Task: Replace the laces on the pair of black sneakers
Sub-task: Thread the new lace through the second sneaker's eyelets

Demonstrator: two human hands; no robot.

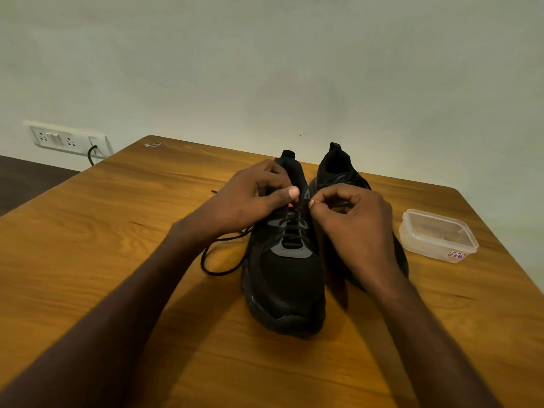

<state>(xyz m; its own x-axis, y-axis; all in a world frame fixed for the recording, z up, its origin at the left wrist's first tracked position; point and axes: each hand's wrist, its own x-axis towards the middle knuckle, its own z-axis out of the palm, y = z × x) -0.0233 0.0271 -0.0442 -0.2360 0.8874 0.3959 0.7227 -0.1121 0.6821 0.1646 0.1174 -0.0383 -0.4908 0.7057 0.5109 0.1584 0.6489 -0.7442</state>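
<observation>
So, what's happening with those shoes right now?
Both hands, left hand and right hand, pinching at the lace on the near shoe. Other shoe beside it, untouched. Plastic box off right, nothing blocking.

Both hands forward, left (253, 198) and right (350, 219), fingers curled, thumb and fingertips pinched together

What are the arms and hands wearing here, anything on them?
Nothing visible. Both forearms are bare as far as the frame shows, no sleeves in view. The left hand and right hand have no gloves, rings, watch or wristbands. Nails look short and unpainted. No markings or tape on either arm.
</observation>
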